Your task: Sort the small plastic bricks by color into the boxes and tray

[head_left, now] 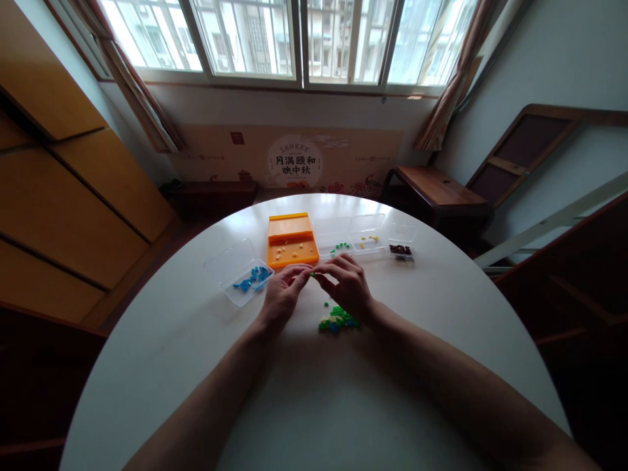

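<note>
My left hand and my right hand meet above the middle of the round table, both closed in a pinch. At their fingertips shows a tiny green building brick; its exact shape is too small to tell. Below my right hand lies a pile of small building bricks, mostly green with some blue and pale yellow, and one loose green brick sits just beyond it. Behind my left hand stands an orange tray with several pale bricks in its front part.
Left of my hands, an open clear box holds blue bricks. Farther back are clear boxes with green bricks, yellow bricks and dark brown bricks. The white table has a rounded far edge; a wooden chair stands beyond.
</note>
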{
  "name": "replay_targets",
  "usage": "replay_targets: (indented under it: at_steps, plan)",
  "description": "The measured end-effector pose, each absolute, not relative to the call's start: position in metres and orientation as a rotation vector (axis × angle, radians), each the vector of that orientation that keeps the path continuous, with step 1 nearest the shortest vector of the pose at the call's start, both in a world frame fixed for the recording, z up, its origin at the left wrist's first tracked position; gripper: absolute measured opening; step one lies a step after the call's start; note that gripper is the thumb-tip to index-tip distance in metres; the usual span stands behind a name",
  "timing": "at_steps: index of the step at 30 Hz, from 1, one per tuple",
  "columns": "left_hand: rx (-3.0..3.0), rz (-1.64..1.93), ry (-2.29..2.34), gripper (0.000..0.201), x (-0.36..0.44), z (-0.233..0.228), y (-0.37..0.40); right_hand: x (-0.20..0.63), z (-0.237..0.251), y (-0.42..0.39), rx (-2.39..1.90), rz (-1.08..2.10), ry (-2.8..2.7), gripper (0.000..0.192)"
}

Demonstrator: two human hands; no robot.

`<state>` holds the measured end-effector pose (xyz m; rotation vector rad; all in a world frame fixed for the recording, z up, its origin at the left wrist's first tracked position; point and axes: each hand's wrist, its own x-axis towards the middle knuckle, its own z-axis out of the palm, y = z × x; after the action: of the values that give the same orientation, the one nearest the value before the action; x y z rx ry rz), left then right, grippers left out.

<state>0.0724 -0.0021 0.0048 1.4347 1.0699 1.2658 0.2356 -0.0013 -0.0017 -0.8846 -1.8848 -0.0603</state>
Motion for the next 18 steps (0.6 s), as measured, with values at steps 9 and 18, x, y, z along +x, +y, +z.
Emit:
replay_targets:
  at_steps: [9, 18]
  plan:
    - [1.475, 1.245, 1.181, 0.037, 0.075, 0.002, -0.004, 0.237, -0.005, 0.0, -0.931, -0.072, -1.954, 0.014]
    - [1.641, 0.735, 1.021, 0.034, 0.054, 0.029, -0.004, 0.249, -0.012, 0.007, -0.941, 0.088, -1.934, 0.01]
